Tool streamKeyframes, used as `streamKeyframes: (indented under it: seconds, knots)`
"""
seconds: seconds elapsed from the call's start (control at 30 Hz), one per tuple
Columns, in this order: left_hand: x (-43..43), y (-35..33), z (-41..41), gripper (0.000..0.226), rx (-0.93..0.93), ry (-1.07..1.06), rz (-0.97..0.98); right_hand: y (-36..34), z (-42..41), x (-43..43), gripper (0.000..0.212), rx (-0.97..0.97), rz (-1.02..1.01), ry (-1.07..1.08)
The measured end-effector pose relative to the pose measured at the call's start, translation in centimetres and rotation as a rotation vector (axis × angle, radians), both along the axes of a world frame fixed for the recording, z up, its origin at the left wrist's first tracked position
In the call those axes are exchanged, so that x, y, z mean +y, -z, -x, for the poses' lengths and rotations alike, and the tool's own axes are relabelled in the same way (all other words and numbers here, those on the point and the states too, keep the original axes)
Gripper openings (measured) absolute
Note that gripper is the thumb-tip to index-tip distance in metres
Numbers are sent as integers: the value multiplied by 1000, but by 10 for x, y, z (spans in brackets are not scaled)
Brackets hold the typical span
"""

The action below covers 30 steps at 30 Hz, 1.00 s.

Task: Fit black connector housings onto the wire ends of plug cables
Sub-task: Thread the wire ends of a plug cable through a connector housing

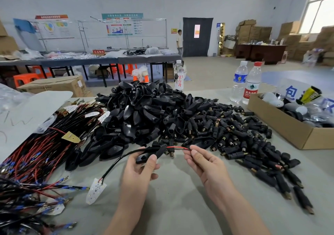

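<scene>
My left hand [140,169] grips a black connector housing [151,153] just above the table. A black cable [115,162] runs through the housing, and its red and black wire ends [178,148] stick out to the right. My right hand [204,164] pinches those wire ends between thumb and forefinger. The cable's far end carries a white LED board [95,190] lying on the table at lower left. A big heap of black housings [144,113] sits behind my hands.
Small black plug barrels [249,144] spread across the right of the table. A bundle of red and black cables [36,153] lies at the left. A cardboard box [289,131] stands at the right, with two water bottles [245,82] behind it.
</scene>
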State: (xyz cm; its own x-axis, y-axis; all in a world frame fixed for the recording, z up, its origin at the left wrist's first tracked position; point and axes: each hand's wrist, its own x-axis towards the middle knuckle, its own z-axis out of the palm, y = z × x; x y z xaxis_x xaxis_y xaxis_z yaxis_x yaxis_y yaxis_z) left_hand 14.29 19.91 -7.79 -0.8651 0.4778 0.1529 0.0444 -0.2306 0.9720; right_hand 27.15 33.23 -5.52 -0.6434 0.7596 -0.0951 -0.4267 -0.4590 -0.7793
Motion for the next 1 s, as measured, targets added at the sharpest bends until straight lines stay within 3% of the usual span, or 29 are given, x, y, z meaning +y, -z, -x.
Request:
streamKeyframes:
  seconds: [0.1, 0.27, 0.4, 0.6, 0.73, 0.9, 1.0]
  knots:
    - [1, 1, -1, 26, -6, -15, -4, 1, -2, 2, 16, -31, -63, -21]
    - [2, -4, 3, 17, -90, -68, -83, 5, -4, 1, 25, -418, -626, 13]
    - [1, -3, 3, 16, -84, -92, -89, 8, -5, 1, 28, -488, -683, 25]
    - [-3, -5, 3, 25, -144, -126, -139, 3, -8, 9, 21, -311, -432, 40]
    - [-4, -8, 6, 20, -217, -151, -169, -3, -8, 6, 15, -70, -105, 30]
    - [-4, -12, 6, 32, -267, -139, -192, -12, -5, -5, 31, 61, 152, -29]
    - [-8, -16, 11, 32, -386, -113, -254, -15, -8, -7, 29, 111, 258, -27]
